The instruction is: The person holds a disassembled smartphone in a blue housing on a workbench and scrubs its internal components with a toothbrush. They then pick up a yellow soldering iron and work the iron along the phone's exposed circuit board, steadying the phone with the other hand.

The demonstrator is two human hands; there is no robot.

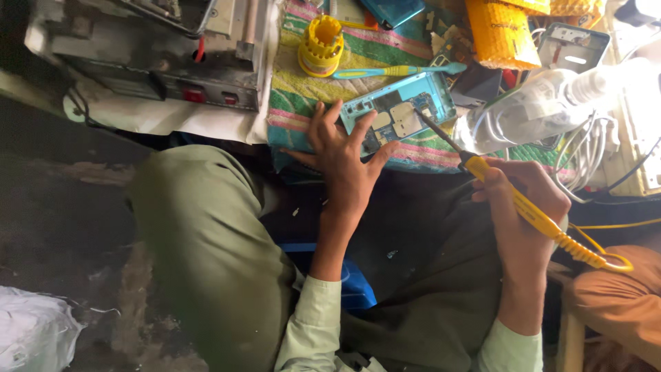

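Observation:
An opened light-blue phone [403, 110] with its back cover off lies on a striped towel [303, 93], its circuit boards showing. My left hand [341, 158] presses down on the phone's near-left end, fingers spread over it. My right hand [523, 207] grips a yellow-handled soldering iron [513, 196]; its dark metal tip reaches up-left and touches the phone's inside near the middle. The iron's yellow cord loops off behind my right wrist.
A yellow round tool holder [320, 45] and a blue-yellow toothbrush [399, 70] lie beyond the phone. A grey metal machine [158, 55] stands at the left. Orange padded packets [499, 31], white cables [585, 151] and a white device crowd the right. My green-trousered knee [200, 227] is raised at the left.

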